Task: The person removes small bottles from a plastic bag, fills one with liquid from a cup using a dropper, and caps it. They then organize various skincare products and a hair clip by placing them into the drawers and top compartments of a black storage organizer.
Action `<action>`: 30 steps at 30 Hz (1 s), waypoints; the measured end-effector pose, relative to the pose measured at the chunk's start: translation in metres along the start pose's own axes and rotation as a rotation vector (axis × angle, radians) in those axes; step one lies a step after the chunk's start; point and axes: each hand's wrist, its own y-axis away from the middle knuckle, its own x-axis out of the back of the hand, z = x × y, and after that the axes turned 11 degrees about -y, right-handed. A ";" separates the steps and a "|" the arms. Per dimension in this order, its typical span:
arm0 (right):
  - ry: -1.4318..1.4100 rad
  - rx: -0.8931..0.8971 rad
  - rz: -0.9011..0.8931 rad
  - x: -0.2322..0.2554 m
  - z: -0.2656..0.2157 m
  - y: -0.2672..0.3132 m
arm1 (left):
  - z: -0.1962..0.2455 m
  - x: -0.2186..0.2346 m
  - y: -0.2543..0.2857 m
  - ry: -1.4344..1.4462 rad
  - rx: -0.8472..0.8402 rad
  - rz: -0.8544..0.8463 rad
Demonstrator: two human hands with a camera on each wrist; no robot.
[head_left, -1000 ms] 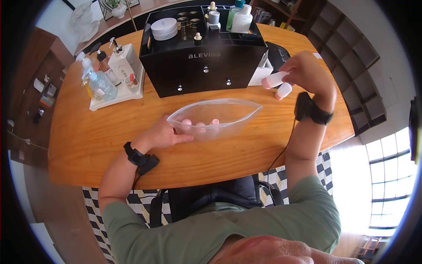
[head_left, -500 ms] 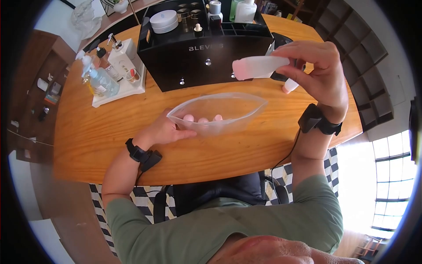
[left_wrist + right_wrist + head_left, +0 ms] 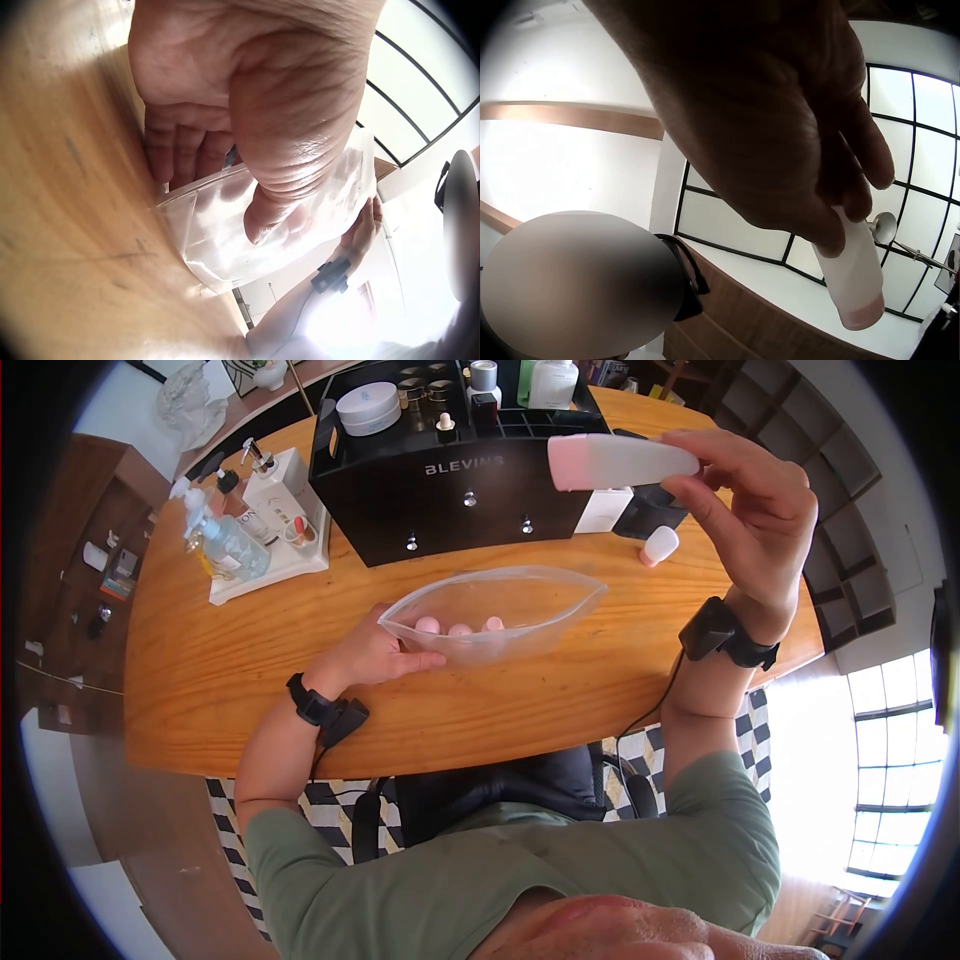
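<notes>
My right hand pinches the narrow end of a translucent white squeeze bottle with a pink cap, held up in front of the black organizer. In the right wrist view the bottle hangs from the thumb and fingertips, pink end down. My left hand grips a clear zip bag by its left side, thumb on the near wall. The bag's mouth gapes wide, and three pink rounded tops show inside. A smaller white bottle with a pink cap stands on the table at the right.
The black organizer with drawers fills the table's back, jars and bottles on top. A white tray of pump bottles is at the left. Right of the organizer are a white box and a black object.
My right hand has lifted the squeeze bottle from beside the smaller bottle, raising it well above the table. My left hand still holds the bag in nearly the same place.
</notes>
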 end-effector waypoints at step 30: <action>-0.008 -0.185 -0.344 -0.039 -0.011 -0.013 | 0.003 0.002 -0.003 0.132 0.003 -0.021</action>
